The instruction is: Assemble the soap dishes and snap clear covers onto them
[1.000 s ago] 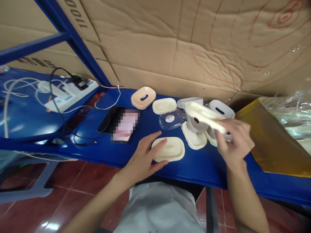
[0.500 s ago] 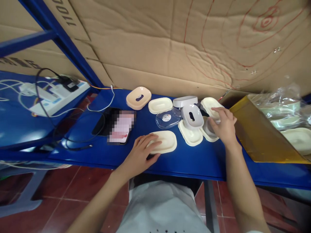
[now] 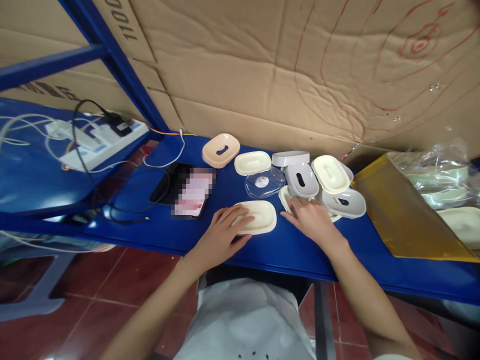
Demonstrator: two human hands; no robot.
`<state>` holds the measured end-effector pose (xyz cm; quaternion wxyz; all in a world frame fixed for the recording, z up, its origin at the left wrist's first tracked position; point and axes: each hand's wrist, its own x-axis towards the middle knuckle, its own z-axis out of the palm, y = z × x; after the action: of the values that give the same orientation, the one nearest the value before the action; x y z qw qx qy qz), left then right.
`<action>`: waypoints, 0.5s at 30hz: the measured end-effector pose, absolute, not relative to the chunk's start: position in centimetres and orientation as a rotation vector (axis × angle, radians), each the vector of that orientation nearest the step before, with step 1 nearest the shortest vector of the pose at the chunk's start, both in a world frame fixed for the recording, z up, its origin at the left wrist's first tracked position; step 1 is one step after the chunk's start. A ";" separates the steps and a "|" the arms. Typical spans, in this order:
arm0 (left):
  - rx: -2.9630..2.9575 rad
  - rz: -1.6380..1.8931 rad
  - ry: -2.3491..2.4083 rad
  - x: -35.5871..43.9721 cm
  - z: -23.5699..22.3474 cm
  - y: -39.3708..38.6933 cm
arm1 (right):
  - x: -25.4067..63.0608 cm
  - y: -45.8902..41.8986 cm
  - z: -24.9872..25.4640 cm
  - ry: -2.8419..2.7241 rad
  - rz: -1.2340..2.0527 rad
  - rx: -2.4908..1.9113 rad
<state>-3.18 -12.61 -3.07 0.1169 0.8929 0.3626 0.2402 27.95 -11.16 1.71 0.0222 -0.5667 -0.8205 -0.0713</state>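
My left hand (image 3: 227, 235) grips the left end of a cream oval soap dish (image 3: 264, 217), its fingers on top and thumb at the near edge. To the right, my right hand (image 3: 313, 220) has its fingers and thumb around another cream dish (image 3: 285, 197), mostly hidden under the hand. Just behind that hand lies a grey slotted dish (image 3: 309, 186). A second grey slotted dish (image 3: 352, 204) and a cream dish (image 3: 332, 172) overlap to its right. A clear lid (image 3: 260, 184) with a round label lies beyond the left hand's dish.
At the back are a peach slotted dish (image 3: 225, 157), a cream dish (image 3: 250, 162) and a grey rim-like piece (image 3: 288, 158). A phone (image 3: 195, 192) lies left, near cables and a power strip (image 3: 108, 142). A taped box (image 3: 420, 220) with bagged dishes stands right.
My right hand has moved left from the right-hand cream and grey dishes onto the middle cream dish. Those two dishes now show uncovered, shifted apart. My left hand keeps its hold.
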 end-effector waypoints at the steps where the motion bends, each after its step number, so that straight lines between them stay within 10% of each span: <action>1: 2.616 0.704 1.064 -3.2 -3.1 -12.6 | 28.0 -11.2 1.8 -2.547 -0.165 -1.786; 15: 2.529 0.894 1.063 -3.8 -2.2 -12.4 | 29.5 -12.5 3.8 -2.525 0.694 -1.551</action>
<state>-3.77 -12.44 -2.20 0.1279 0.8693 0.3654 0.3073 29.50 -12.48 3.80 0.0491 -0.5091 -0.8286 0.2278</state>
